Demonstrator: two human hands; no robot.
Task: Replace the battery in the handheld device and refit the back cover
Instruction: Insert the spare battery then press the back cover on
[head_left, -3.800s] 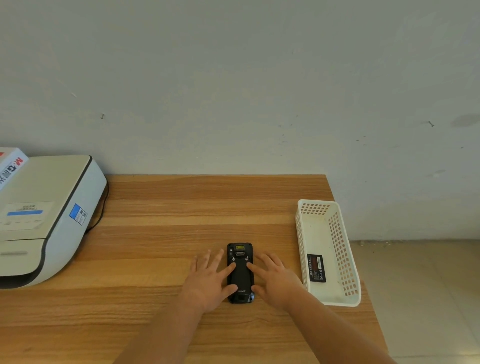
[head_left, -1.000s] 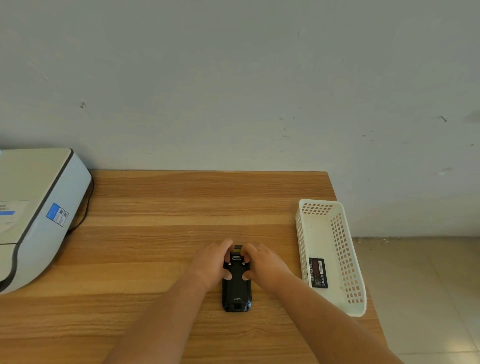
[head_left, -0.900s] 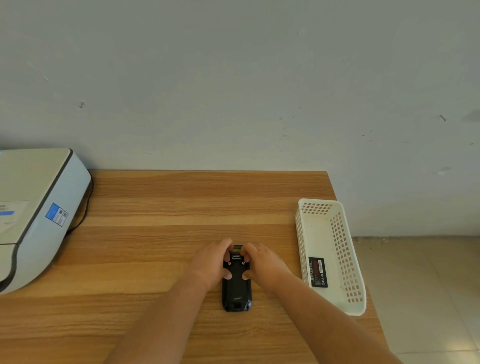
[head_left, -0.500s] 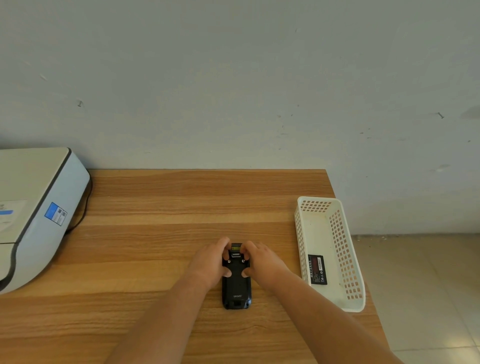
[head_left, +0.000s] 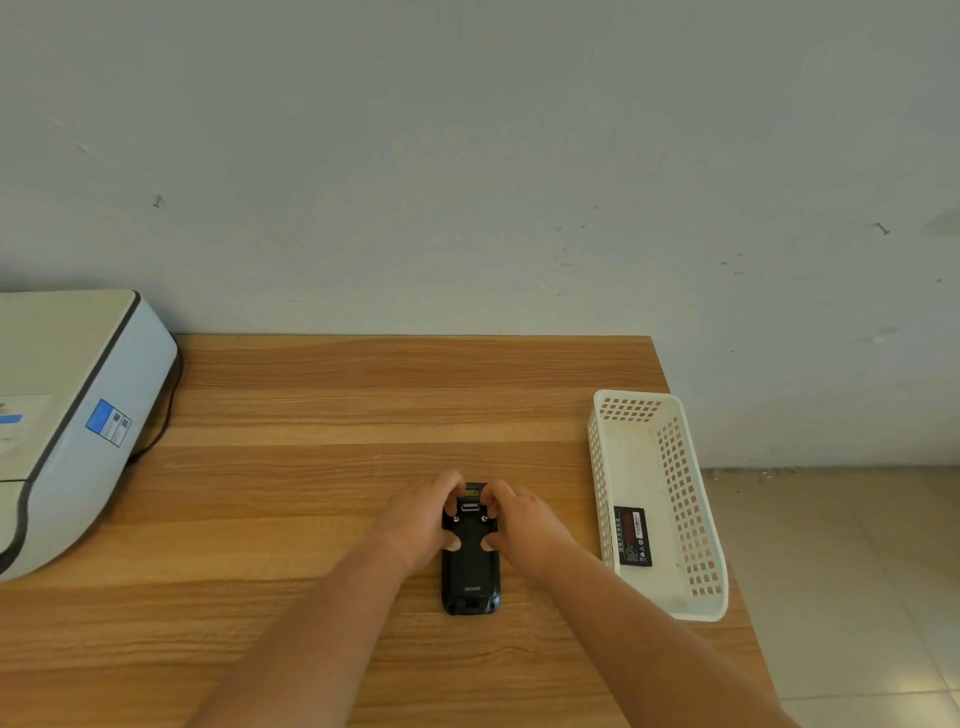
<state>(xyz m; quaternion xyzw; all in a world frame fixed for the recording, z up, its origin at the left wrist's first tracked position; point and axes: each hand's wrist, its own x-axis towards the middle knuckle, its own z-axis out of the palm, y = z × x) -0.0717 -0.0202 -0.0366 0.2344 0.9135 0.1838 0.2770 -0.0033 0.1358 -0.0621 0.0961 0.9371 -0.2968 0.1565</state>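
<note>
Left hand (head_left: 415, 522): fingers curled over the far left corner of the device, thumb pressed on its back; it grips the upper left side.
Right hand (head_left: 524, 522): mirrors the left; fingers curled over the far right corner, thumb pressed on the back, gripping the upper right side.
Device (head_left: 470, 569): black handheld, lying flat and face down on the worktop, long axis running away from the person. Far end sits between the two hands; near end is bare. A small pale logo shows near the near end.
Back cover (head_left: 470, 564): black, lying on the device; two small screws or catches show near the far end, one beside each hand. Whether it is fully seated cannot be told.
Worktop (head_left: 322, 415): wood grain, set against a wall; the device lies right of centre, towards the near edge.
Basket (head_left: 685, 493): white, perforated sides, long and narrow, standing at the right edge of the worktop, just to the right of the right hand and apart from it.
Battery (head_left: 631, 536): flat black pack with a label, lying on the floor of the basket in its near half.
Printer (head_left: 67, 415): pale grey and white, at the far left of the worktop, well apart from the hands; blue label on its side.
Cable (head_left: 169, 415): dark, running behind the printer.
Wall (head_left: 467, 182): plain pale surface with small marks.
Floor (head_left: 857, 571): pale tiles, right of the worktop.
</note>
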